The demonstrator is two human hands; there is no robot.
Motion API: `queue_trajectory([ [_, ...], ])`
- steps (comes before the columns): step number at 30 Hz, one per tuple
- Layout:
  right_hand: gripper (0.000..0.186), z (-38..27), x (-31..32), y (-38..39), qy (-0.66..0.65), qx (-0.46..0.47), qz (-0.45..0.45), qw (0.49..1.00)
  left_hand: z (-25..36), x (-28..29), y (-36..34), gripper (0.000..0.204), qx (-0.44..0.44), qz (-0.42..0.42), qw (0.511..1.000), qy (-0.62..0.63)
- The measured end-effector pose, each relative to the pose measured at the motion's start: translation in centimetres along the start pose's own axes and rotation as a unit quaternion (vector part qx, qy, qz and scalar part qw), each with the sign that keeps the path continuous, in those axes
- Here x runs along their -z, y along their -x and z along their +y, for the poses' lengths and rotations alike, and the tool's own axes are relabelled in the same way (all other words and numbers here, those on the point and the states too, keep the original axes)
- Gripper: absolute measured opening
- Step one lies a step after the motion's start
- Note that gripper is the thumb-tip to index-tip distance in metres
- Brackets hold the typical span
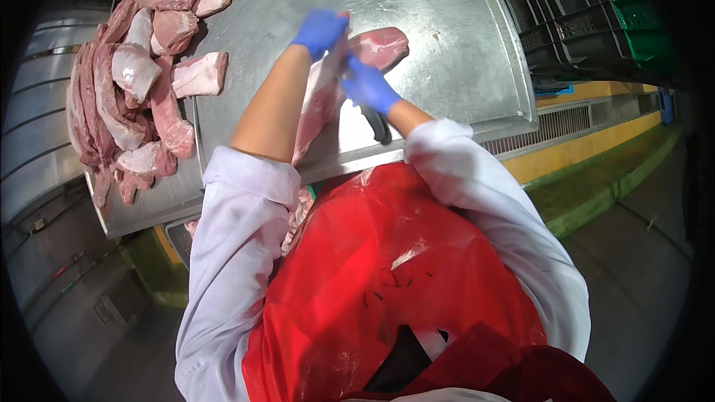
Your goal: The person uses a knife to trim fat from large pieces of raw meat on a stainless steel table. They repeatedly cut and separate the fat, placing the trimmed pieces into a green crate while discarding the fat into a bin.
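My left hand [320,32], in a blue glove, is closed on the far end of a long strip of raw meat [320,100]. The strip runs down toward the near edge of the steel table [447,0]. Beside it, my blue-gloved right hand [370,87] is closed round a knife, whose black handle [377,126] sticks out on the near side. The blade is hidden by my hand and the meat. Just beyond my right hand, a thicker, rounded meat portion [381,46] rests on the metal; whether it joins the strip cannot be told.
A large heap of raw meat cuts [134,74] lies at the table's left side. Stacked black crates [558,15] and a green crate [633,22] stand at the right. Below the near edge, more meat [299,216] shows partly behind my red apron [387,253].
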State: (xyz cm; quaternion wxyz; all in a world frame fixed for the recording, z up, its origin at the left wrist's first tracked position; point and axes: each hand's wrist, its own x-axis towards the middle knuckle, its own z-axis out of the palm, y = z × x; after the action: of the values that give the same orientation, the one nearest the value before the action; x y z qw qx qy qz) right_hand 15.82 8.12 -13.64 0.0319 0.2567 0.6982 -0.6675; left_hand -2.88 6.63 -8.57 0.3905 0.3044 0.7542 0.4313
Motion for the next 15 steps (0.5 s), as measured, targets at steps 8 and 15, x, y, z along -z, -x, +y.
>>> queue_trajectory([
  [8,0.081,0.9,-2.8,2.4,0.046,0.021,0.0,0.999,0.6,2.7,2.9,0.01,0.012,0.01,0.987,0.162],
  [15,0.082,2.2,-5.2,10.2,0.04,0.002,-0.049,0.998,-3.4,7.8,2.4,0.007,-0.175,0.044,0.975,0.132],
])
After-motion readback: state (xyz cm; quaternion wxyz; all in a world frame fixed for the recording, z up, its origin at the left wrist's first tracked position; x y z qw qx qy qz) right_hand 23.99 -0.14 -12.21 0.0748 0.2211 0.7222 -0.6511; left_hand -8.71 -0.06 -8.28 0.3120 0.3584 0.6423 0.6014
